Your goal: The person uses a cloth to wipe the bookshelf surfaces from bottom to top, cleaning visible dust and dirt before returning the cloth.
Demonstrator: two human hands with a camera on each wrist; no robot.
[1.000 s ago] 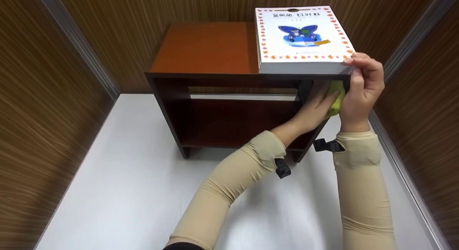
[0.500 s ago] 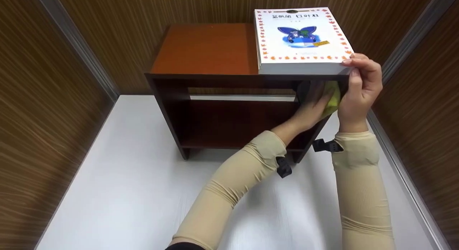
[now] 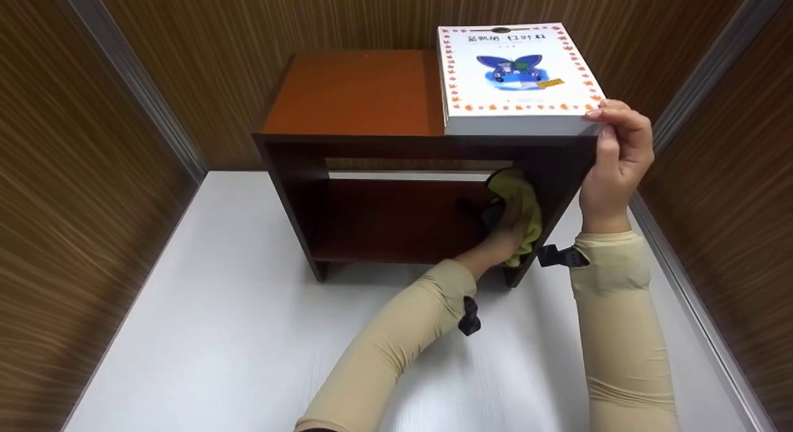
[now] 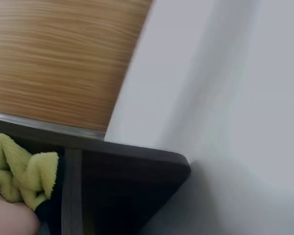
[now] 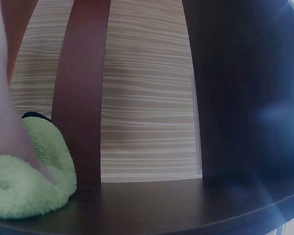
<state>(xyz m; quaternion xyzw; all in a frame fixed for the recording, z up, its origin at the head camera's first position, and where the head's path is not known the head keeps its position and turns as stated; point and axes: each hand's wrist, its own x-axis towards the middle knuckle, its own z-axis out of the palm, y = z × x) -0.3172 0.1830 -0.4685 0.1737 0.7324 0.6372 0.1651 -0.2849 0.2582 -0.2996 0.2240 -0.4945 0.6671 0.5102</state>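
Observation:
A dark brown wooden shelf (image 3: 356,91) stands in the middle of the head view. Inside it, my left hand (image 3: 509,227) holds a fluffy yellow-green cloth (image 3: 507,184) against the inner face of the right side panel. The cloth (image 4: 41,174) looks bunched around the fingers in the left wrist view; most fingertips are hidden. At the shelf's top right corner, my right hand (image 3: 619,162) grips the edge. Its index finger touches the corner of a thick white book (image 3: 461,94) with a butterfly cover. The right wrist view shows the cloth (image 5: 51,161) around the left hand.
The shelf stands on a white surface (image 3: 204,333). Wood-grained walls rise at the left (image 3: 62,159), back and right (image 3: 731,190), with metal strips in the corners. A lower board (image 3: 384,221) crosses the shelf.
My left hand and the cloth have moved down along the inside of the right panel, from near the top towards the lower board. The right hand keeps its place on the corner.

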